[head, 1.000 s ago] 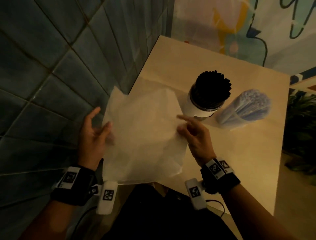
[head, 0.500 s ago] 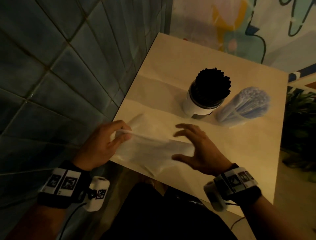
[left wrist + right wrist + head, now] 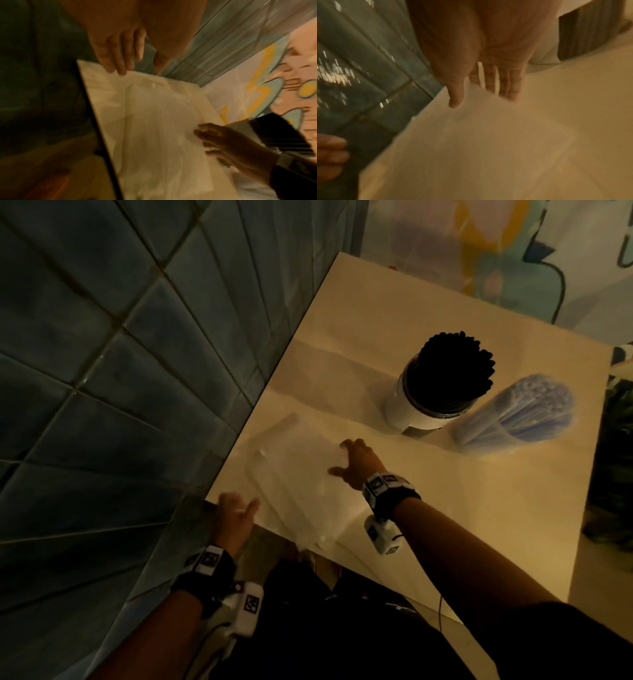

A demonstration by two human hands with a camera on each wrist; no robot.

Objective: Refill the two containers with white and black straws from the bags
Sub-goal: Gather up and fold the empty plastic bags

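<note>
An empty clear plastic bag (image 3: 294, 474) lies flat on the beige table (image 3: 479, 525) near its left front corner. My right hand (image 3: 342, 457) rests on the bag's far right part with its fingers spread and straight. My left hand (image 3: 239, 505) is at the table's corner beside the bag's near edge, fingers relaxed and holding nothing. Behind them a white container full of black straws (image 3: 445, 378) stands upright. To its right a clear container of white straws (image 3: 520, 412) shows. In the left wrist view my straight fingers (image 3: 120, 56) touch the bag (image 3: 163, 121) at its edge.
A dark green tiled wall (image 3: 120, 371) runs along the table's left side. A painted wall (image 3: 479, 251) stands behind the table. The table's front edge (image 3: 342, 556) is just above my dark clothing. Plants (image 3: 620, 440) show past the right edge.
The bag was held up in both hands, then lowered with my left hand pinching it. Now it lies flat; my left hand has let go and my right hand has slid forward onto it.
</note>
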